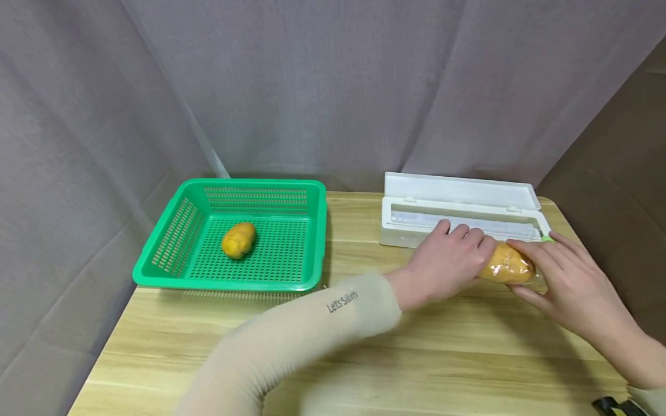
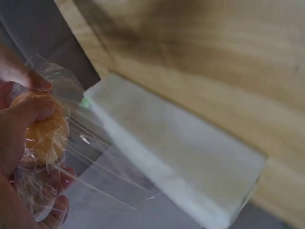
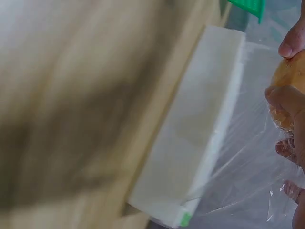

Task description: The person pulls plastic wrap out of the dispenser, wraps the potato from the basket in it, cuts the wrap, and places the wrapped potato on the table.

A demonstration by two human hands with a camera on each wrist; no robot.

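Note:
A yellow-orange, mango-like fruit [image 1: 506, 264], covered in shiny cling film [image 3: 240, 157], is held above the table at the right. My left hand [image 1: 454, 257] grips its left end, knuckles upward. From the other side my right hand [image 1: 569, 280] holds the right end between fingers and thumb. In the left wrist view the fruit [image 2: 45, 131] shows between both hands' fingers, with loose clear film bunched below it. The film stretches from the fruit to a white cling film dispenser [image 1: 406, 238] just behind the hands. Its lid [image 1: 460, 189] stands open, showing the roll [image 1: 463, 224].
A green plastic basket [image 1: 321, 242] stands at the left of the wooden table [image 1: 333, 370]. One more yellow, mango-like fruit [image 1: 239, 240] lies in it. Grey curtains [image 1: 322, 86] close off the back and sides. A small green piece [image 1: 547, 238] sits at the dispenser's right end.

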